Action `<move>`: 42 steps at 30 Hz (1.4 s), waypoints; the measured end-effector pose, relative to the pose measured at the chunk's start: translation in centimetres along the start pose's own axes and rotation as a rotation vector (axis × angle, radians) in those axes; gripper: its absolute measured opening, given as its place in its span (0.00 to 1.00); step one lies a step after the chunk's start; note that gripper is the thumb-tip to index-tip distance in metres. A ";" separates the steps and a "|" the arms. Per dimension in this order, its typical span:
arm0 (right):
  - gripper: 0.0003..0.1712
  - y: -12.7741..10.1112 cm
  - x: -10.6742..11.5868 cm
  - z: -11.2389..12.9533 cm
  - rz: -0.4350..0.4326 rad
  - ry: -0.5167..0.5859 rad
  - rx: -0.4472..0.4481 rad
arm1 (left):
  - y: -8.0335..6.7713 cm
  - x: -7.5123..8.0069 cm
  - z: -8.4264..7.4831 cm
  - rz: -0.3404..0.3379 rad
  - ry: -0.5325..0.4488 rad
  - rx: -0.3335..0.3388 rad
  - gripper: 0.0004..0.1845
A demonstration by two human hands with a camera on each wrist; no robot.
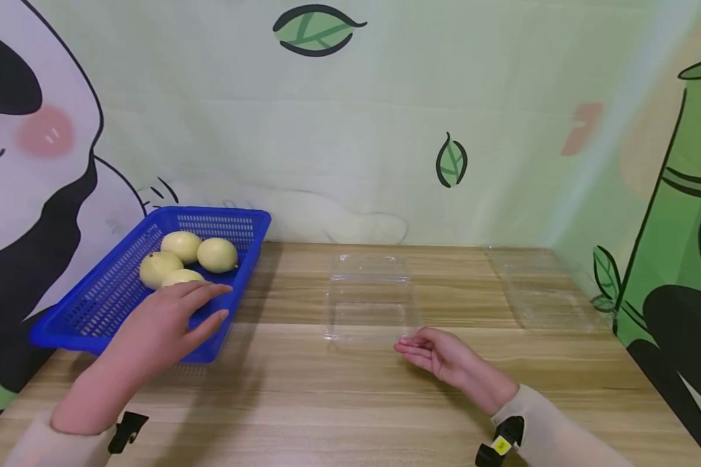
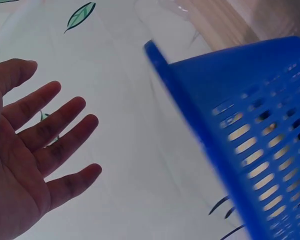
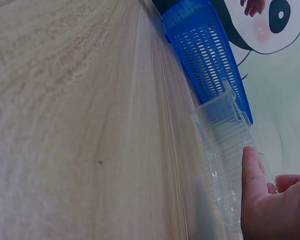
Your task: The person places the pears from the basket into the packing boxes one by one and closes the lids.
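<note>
A blue plastic basket (image 1: 102,305) on the left of the table holds several pale yellow round fruits (image 1: 217,255). My left hand (image 1: 158,324) is over the basket's near part, fingers extended and thumb apart, overlapping one fruit in the head view. In the left wrist view the palm shows bare, beside the basket's rim (image 2: 190,110). A clear plastic box (image 1: 369,279) lies at the middle of the table. My right hand (image 1: 444,360) is at its near right corner, fingers loosely bent; in the right wrist view a finger overlaps the box's wall (image 3: 222,145).
Another clear plastic container (image 1: 552,292) lies at the table's right, near the side wall. A printed cloth (image 1: 362,143) with leaves and pandas hangs behind and beside the wooden table (image 1: 304,402).
</note>
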State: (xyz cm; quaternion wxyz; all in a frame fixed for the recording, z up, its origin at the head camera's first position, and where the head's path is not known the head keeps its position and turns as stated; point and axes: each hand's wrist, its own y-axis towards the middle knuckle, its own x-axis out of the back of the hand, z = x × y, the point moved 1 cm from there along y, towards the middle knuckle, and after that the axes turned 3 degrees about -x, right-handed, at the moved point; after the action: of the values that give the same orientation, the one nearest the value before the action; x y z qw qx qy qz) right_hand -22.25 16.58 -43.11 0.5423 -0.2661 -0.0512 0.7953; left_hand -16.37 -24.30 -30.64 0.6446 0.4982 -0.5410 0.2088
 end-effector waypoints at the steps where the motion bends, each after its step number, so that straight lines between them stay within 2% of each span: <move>1: 0.13 0.0 0.0 0.0 0.001 -0.003 0.001 | 0.2 0.3 0.0 0.003 0.004 0.000 0.20; 4: 0.13 0.0 -0.1 0.1 0.001 -0.006 0.001 | 0.9 1.1 0.2 0.034 0.008 0.023 0.22; 10: 0.13 -0.1 -0.2 0.1 -0.012 0.006 -0.009 | 2.4 2.8 1.3 0.162 -0.027 0.124 0.27; 15: 0.13 -0.1 -0.3 0.0 -0.014 0.008 -0.011 | 4.0 3.9 2.0 0.250 -0.036 0.158 0.29; 18: 0.13 -0.1 -0.2 0.0 -0.013 0.010 -0.011 | 5.1 4.3 2.5 0.272 -0.038 0.153 0.29; 23: 0.13 -0.1 -0.2 0.0 -0.010 0.012 -0.013 | 7.2 4.7 4.0 0.248 -0.054 0.103 0.29; 27: 0.13 -0.1 -0.3 0.1 -0.009 0.007 -0.014 | 8.8 5.0 5.2 0.246 -0.053 0.091 0.29; 33: 0.14 0.0 -0.3 0.2 -0.004 0.000 -0.009 | 11.1 4.8 6.7 0.282 -0.086 0.117 0.29; 38: 0.14 -0.1 -0.2 0.2 -0.003 0.002 -0.017 | 12.5 3.7 7.6 0.338 -0.097 0.158 0.29; 42: 0.14 -0.1 -0.1 0.1 0.003 0.006 -0.015 | 13.4 2.6 8.2 0.366 -0.081 0.164 0.28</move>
State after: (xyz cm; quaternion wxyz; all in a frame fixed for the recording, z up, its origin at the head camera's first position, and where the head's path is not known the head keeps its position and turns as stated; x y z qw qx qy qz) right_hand -22.21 16.61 -42.92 0.5393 -0.2724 -0.0551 0.7949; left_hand -30.34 -26.50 -23.42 0.5308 0.4503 -0.6293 0.3458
